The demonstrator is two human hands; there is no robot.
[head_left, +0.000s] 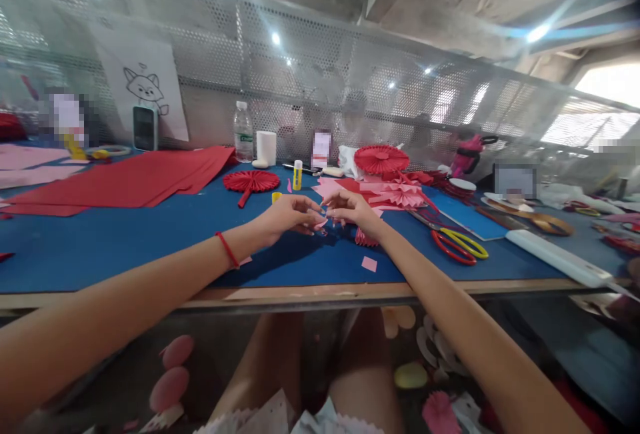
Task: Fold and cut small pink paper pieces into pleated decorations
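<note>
My left hand [287, 215], with a red string bracelet [228, 250] on its wrist, and my right hand [353, 211] meet over the blue worktable [150, 251]. Their fingertips pinch a small pink paper piece [321, 223], partly hidden by my fingers. Under my right hand lies a pleated red-pink paper piece [367, 238]. A loose pink paper square [369, 264] sits just in front of it. A round red paper fan [251, 181] lies beyond my left hand, and another [381, 159] stands beyond my right.
Red paper sheets [125, 181] cover the table's left side. Scissors with red and yellow handles [459, 246], pleated pink paper [395, 195], a glue stick [297, 175] and a water bottle [243, 132] stand nearby. A perforated metal panel [310, 67] runs behind the table.
</note>
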